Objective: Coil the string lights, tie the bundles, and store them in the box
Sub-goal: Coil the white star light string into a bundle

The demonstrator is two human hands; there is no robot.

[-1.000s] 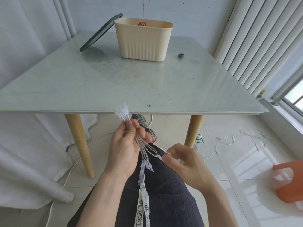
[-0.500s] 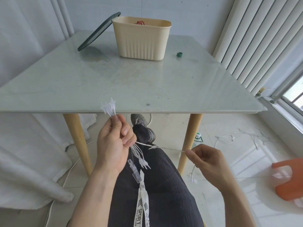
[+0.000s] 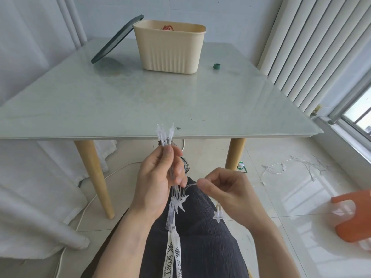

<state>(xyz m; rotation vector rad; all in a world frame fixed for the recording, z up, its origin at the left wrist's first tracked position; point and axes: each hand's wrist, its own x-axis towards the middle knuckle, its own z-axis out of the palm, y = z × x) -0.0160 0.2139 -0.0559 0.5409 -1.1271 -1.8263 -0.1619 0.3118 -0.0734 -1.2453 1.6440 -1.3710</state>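
My left hand [image 3: 158, 177] grips a folded bundle of clear string lights [image 3: 165, 135] below the table's front edge; star-shaped bulbs stick out above the fist and hang below it. My right hand [image 3: 226, 191] pinches the thin wire just right of the bundle, with one star bulb [image 3: 217, 213] dangling under it. More of the white string [image 3: 281, 167] trails across the floor to the right. The cream ribbed box [image 3: 170, 49] stands at the table's far side with something red inside; its dark green lid [image 3: 117, 39] leans against the box's left side.
A small green roll [image 3: 216, 66] lies on the glass table [image 3: 140, 97] right of the box. An orange stool [image 3: 353, 217] stands on the floor at right. A white cable [image 3: 86, 207] runs past the left table leg. Curtain at left, radiator at right.
My right hand, which had drawn the wire out to the right, has come back close to the bundle. My left hand has shifted right and up with the bundle.
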